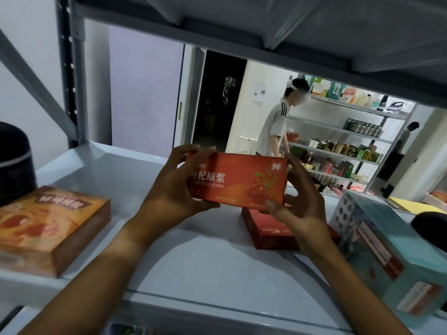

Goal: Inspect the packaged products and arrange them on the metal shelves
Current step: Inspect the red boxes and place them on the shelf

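Observation:
I hold a red-orange box with white Chinese lettering upright above the grey metal shelf, its printed face toward me. My left hand grips its left end, fingers over the top edge and thumb under the bottom. My right hand grips its right end, thumb on the lower front corner. A second red box lies flat on the shelf just below the held one, partly hidden by my right wrist.
A flat orange box lies at the shelf's left, with a black round object behind it. A teal carton stands at the right. The upper shelf hangs close overhead. Beyond, a person stands at stocked shelves.

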